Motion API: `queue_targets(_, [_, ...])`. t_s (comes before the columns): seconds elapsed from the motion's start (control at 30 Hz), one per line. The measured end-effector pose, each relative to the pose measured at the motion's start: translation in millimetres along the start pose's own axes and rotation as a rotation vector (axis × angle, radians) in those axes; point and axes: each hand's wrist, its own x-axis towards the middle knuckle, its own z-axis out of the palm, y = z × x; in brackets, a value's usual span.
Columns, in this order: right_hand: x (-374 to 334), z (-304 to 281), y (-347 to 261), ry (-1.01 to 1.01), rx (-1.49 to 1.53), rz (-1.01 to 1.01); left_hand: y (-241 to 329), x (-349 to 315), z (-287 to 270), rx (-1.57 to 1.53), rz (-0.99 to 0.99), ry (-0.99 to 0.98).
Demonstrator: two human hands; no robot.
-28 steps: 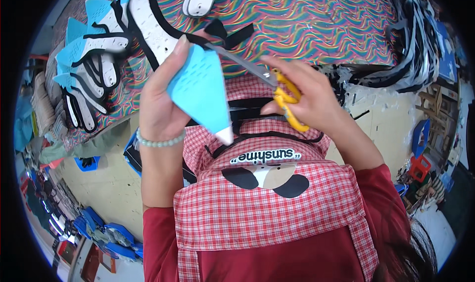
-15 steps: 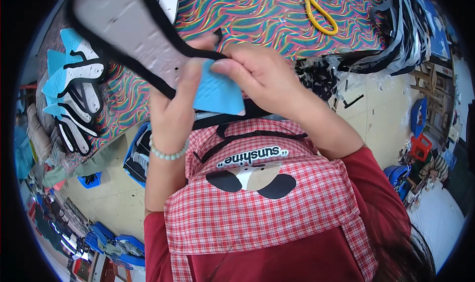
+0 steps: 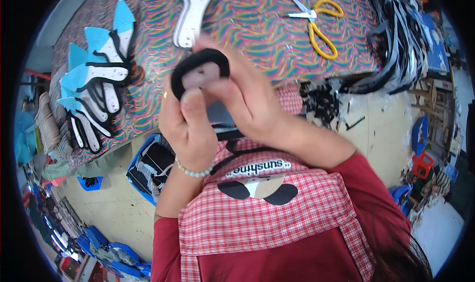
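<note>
Between my two hands is a pale, perforated shaped piece with black edging [image 3: 210, 74], its rounded end tipped up toward me. My left hand [image 3: 190, 123] grips its near side, thumb pressed on the rim. From the other side my right hand [image 3: 255, 99] pinches it with thumb and fingers; motion blurs both sets of fingertips. Most of the piece's length is hidden behind the hands. Just beyond them, more white pieces with a blue end [image 3: 198, 9] lie on the patterned tablecloth [image 3: 247, 39].
Several black-edged, blue-and-white pieces [image 3: 106, 74] are fanned out at the table's left. Yellow-handled scissors [image 3: 312, 15] lie spread at the far right. Black and grey strips [image 3: 396, 59] hang over the right edge, near black scraps [image 3: 321, 99]. A blue bin [image 3: 148, 168] stands below left.
The piece has swung from lying lengthwise to standing end-on, its rounded end toward me. Both hands have drawn together around that end. The view has shifted, showing more of the table.
</note>
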Motion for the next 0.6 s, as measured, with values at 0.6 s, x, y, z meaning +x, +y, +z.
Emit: queue_targets(0.6, [-4,-4,1,-0.608,1.283,0.92,19,65,-9,-0.81,-0.501,-0.591])
